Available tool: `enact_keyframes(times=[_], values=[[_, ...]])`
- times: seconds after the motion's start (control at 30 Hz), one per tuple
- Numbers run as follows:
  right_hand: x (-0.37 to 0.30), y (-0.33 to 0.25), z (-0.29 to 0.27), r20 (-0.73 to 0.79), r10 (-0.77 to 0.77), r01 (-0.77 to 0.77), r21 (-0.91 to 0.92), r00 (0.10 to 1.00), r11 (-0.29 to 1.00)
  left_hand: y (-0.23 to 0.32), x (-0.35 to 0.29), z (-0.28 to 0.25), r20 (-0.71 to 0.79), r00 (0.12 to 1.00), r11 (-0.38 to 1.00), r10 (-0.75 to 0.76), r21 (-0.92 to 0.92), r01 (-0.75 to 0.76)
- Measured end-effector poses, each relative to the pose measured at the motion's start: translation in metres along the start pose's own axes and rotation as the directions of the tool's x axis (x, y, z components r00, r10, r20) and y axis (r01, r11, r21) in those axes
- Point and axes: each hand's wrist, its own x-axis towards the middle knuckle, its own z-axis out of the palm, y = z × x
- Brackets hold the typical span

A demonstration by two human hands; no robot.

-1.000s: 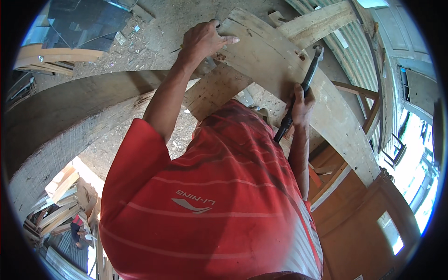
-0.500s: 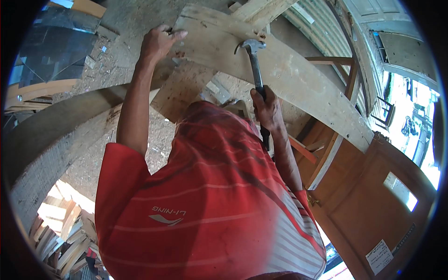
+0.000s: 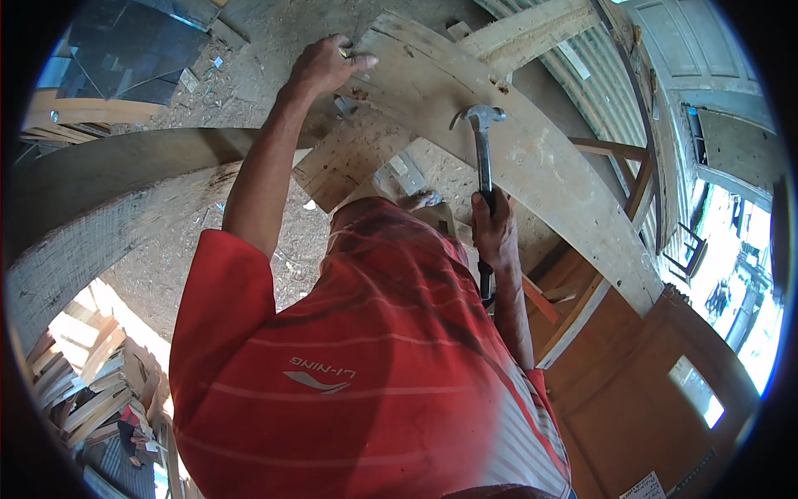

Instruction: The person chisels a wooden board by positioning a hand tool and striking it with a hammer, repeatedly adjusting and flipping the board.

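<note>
A long, pale wooden board [image 3: 532,137] with one curved edge slants from upper middle to the right. At its far left end is my left hand [image 3: 326,66], fingers curled by the edge and thumb lying on the face. The grip looks closed on the board, though the fingertips are partly hidden. My right hand [image 3: 496,229] is wrapped round the dark handle of a claw hammer [image 3: 483,145]. The hammer is upright in the picture, its metal head over the board; whether it touches cannot be told.
A thick curved timber [image 3: 108,229] crosses on the left. Below the board stands a wooden block [image 3: 353,158]. A beam [image 3: 532,37] lies at the back, by corrugated sheeting [image 3: 582,75]. A brown door panel [image 3: 640,366] is at right; scrap wood [image 3: 91,391] is piled lower left.
The view has shifted, so board, hammer and both hands sit farther right and slightly lower in the picture. Both hands keep their holds, and the hammer head remains over the board.
</note>
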Motion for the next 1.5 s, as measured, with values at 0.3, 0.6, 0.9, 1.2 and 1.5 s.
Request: enact_keyframes(times=[0.3, 0.6, 0.9, 1.2, 1.5], values=[[-0.024, 0.011, -0.013, 0.024, -0.004, 0.005, -0.043, 1.000, 0.999, -0.011, -0.004, 0.019, -0.089, 0.996, 0.996, -0.018, -0.086, 0.011], [-0.031, 0.047, -0.038, -0.028, -0.177, 0.175, -0.080, 0.984, 0.981, -0.025, -0.020, 0.014, -0.057, 0.998, 0.997, -0.032, -0.069, 0.028], [-0.026, 0.064, -0.044, 0.053, -0.108, 0.112, -0.089, 0.993, 0.990, -0.040, -0.065, 0.025, -0.024, 0.994, 0.989, -0.111, -0.101, 0.108], [-0.022, 0.084, -0.044, 0.048, -0.149, 0.154, -0.112, 0.988, 0.982, -0.020, -0.072, 0.000, -0.001, 0.983, 0.981, -0.185, -0.052, 0.185], [-0.023, 0.048, -0.017, -0.193, -0.107, 0.086, -0.113, 0.975, 0.990, 0.063, 0.004, -0.052, -0.490, 0.862, 0.733, 0.133, -0.536, -0.418]])
